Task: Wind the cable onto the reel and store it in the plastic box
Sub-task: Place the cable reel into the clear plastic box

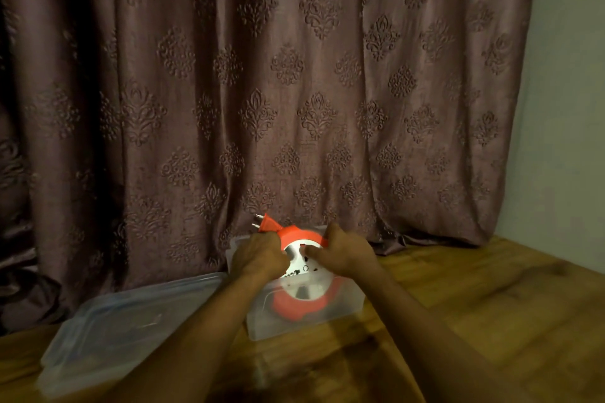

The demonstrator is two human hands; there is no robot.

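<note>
An orange cable reel (302, 275) with a white socket face stands tilted, its lower part inside the clear plastic box (340, 311). The orange cable is wound round its rim. Its orange plug (266, 223) sticks out at the upper left, pins pointing left. My left hand (258, 257) grips the reel's left rim just below the plug. At the upper right rim, my right hand (343, 253) holds the reel, thumb on the white face.
The box's clear lid (124, 327) lies flat on the wooden table (474, 321) to the left of the box. A brown patterned curtain (262, 91) hangs right behind the box. A pale wall (569, 108) stands at the far right.
</note>
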